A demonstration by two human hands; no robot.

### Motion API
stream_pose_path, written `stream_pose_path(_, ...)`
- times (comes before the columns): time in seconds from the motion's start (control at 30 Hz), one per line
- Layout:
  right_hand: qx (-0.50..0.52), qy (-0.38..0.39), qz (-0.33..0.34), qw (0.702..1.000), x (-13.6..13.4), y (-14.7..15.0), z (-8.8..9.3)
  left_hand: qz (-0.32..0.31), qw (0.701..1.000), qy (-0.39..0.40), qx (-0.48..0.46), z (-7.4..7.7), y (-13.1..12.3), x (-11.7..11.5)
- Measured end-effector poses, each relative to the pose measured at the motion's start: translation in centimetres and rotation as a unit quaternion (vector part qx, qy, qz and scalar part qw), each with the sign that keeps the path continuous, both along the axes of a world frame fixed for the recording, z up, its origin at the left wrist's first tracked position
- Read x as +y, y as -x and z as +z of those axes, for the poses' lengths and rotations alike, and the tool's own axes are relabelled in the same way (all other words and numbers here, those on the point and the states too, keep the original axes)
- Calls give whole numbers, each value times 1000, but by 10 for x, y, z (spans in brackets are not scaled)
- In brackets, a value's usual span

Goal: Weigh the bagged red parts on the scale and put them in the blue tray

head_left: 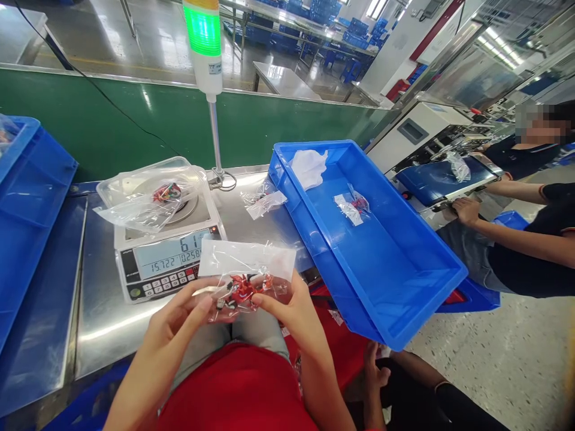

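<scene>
Between my two hands a clear plastic bag [245, 290] hangs above my lap, with small red and dark pieces inside and a white strip along its top. My left hand [182, 308] pinches the bag's left end. On the right end, my right hand [287, 302] grips it with the thumb across the front. Just beyond my left hand stands a digital scale [128, 257] with lit numbers. On its pan rests a clear tray [108, 188], holding another plastic bag [164, 197] with red and green pieces.
A blue bin [381, 263] holding a small bag [353, 206] and a white crumpled sheet [309, 167] stands to the right. Another small bag [266, 205] lies beside the scale. A signal light [204, 42] glows green. Co-workers sit at right, near a conveyor [444, 179]. Another blue bin [31, 197] borders the left.
</scene>
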State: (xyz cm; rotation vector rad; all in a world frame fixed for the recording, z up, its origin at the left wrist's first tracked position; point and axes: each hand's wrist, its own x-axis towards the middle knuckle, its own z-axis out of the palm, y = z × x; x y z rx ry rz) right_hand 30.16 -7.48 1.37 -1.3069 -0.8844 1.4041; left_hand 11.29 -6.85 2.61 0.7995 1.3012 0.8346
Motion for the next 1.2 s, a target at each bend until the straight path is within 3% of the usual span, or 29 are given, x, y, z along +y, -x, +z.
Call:
stream_pose_path(0.17, -6, 7, 5, 1000, -2, 2, 0, -27, 999, -14, -23, -8, 1, 1)
stream_pose_path(0.33, 20, -4, 23, 1000, 1, 1, -2, 40, 999, -11, -2, -10, -1, 0)
stream_pose_path(0.43, 34, -17, 26, 999, 3, 1, -6, 2, 1000, -26, 1, -16, 5, 2)
stream_pose_path(0.57, -9, -12, 13, 1000, 4, 1, -13, -36, 998, -48, 17, -27, 8, 6)
stream_pose_path(0.8, -161, -99, 62, 980, 5, -11, -19, -7, 999, -41, 7, -30, -7, 13)
stream_pose_path(0.9, -134, -104, 88, 982, 8, -19, -26, -42, 997, -57, 26, -41, -5, 16)
stream_pose_path(1.07, -133, -71, 16, 988, 14, -27, -48, -82, 993, -56, 60, -62, -7, 21)
stream_pose_path(1.2, -155, -48, -15, 987, 18, -31, -57, -89, 993, -61, 52, -65, -20, 17)
